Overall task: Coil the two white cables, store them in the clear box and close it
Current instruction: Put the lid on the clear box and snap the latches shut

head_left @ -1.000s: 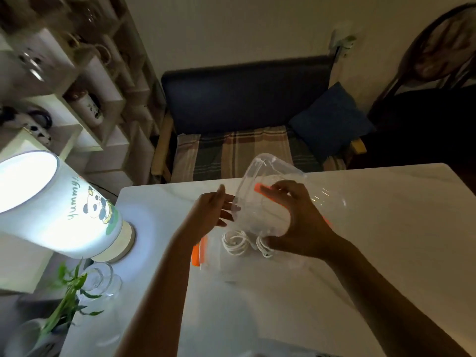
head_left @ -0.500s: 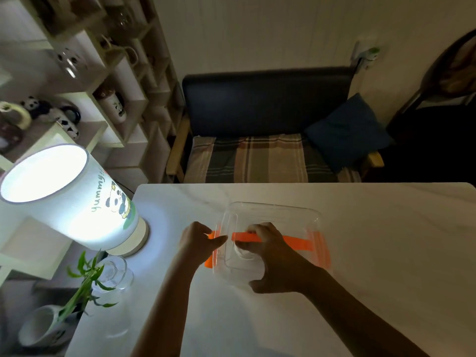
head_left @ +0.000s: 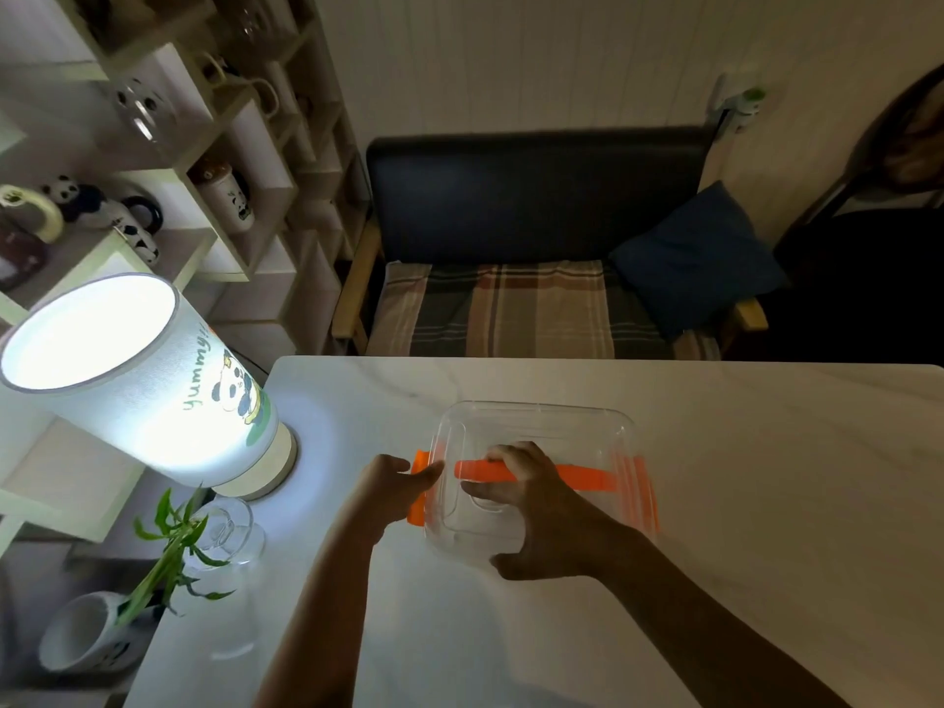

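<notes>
Clear box [head_left: 536, 482] sits on the white tabletop [head_left: 766, 503], lid [head_left: 541, 426] on top — orange handle [head_left: 577, 475] lies flat across the lid, orange latches at both short ends. Right hand [head_left: 536, 508] spans the lid's near-left part: fingers [head_left: 505, 454] curled over the handle's left portion, thumb hooked on the box's near edge, so it grips lid and box together. Left hand [head_left: 388, 490] is at the left end of the box, fingers loosely curled, thumb tip touching the left orange latch [head_left: 419, 495]; whether it pinches the latch or only presses it, cannot tell. Right latch [head_left: 638, 495] is well beyond the right hand's fingers, untouched. White cables barely readable through the plastic — a faint pale loop just under the right fingers, too blurred to be sure.

Left of the left hand's fingers: lit lamp [head_left: 143, 385] with panda print, near the tabletop corner; a glass vase [head_left: 225, 534] with green stems just beside its base. Past the fingers, beyond the tabletop's far edge, a bench [head_left: 511, 309] with plaid cushion and blue pillow [head_left: 700, 258]. Shelf [head_left: 168, 161] with mugs far left.
</notes>
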